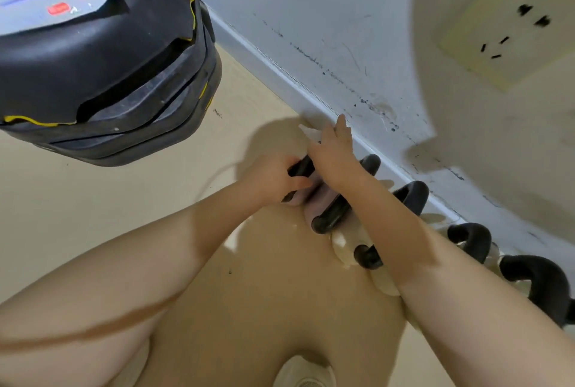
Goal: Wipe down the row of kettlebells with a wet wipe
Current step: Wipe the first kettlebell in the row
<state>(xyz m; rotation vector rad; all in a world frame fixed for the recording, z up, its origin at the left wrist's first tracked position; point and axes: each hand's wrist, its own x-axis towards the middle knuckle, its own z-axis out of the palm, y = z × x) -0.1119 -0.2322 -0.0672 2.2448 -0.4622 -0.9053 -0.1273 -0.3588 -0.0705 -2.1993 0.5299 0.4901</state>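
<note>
A big black padded base [102,75], torn in places with yellow showing at the edges, is parked on the beige floor [93,215] at the upper left, well apart from the action. A scuffed pale wall [326,29] with a baseboard [280,66] is seen running diagonally from upper left to lower right, and a yellowed wall socket [510,19] is set into it at the upper right.

The row of kettlebells [413,225] is lined up on the floor just beside that baseboard, its long axis following the wall, black handles pointed up. Much of the row is blocked by the right forearm, which is laid across it, so the pale bodies are only glimpsed in bits.

The far-end kettlebell [306,183] is being worked on. Its black handle is gripped by the left hand [273,178], fingers curled round it. The right hand [334,150] is reached over the top, fingers mostly stretched out, with the white wet wipe [309,132] pressed under them; only a corner of the wipe is seen poking out toward the wall. Whether the thumb is tucked round the wipe can't be told.
</note>
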